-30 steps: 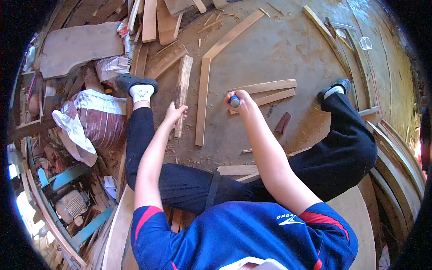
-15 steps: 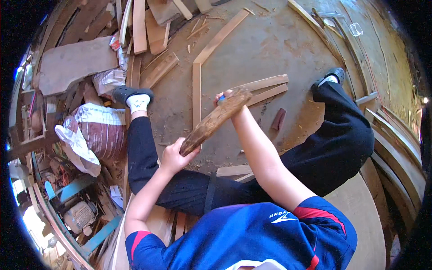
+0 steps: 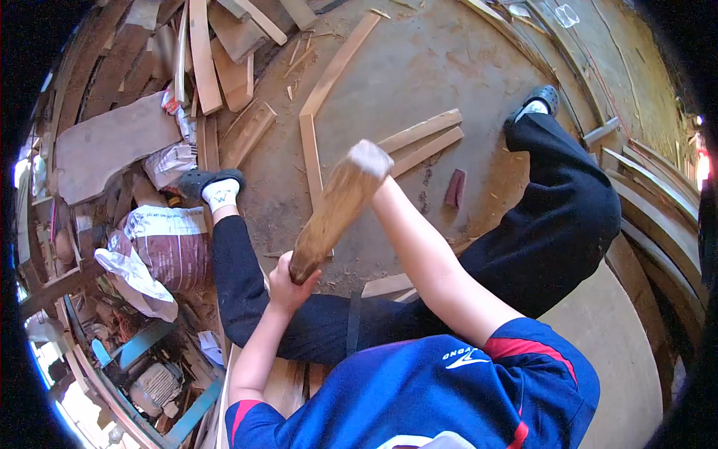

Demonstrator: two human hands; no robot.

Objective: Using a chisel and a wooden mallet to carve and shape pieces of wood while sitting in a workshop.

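My left hand (image 3: 290,288) grips the lower end of a thick, rough wooden stick (image 3: 335,202), which slants up and to the right above my lap. Its pale end covers my right hand; only my right forearm (image 3: 422,262) shows leading up behind it, so the fingers and anything in them are hidden. Beyond the stick lie two pale wooden strips (image 3: 419,123), side by side at a slight angle, and a longer bent pair of strips (image 3: 336,67). A small dark reddish piece (image 3: 455,187) lies on the floor right of my forearm.
Piled boards (image 3: 206,60), a flat slab (image 3: 112,142) and a brown-white sack (image 3: 168,254) crowd the left, above a motor (image 3: 153,385) in a blue frame. Long curved timbers (image 3: 658,224) lie at the right. My legs are spread on both sides, with wood chips between them.
My left hand has lifted the stick from the floor and drawn it toward my body. The stick now hides my right hand, which earlier held a small blue cylindrical object.
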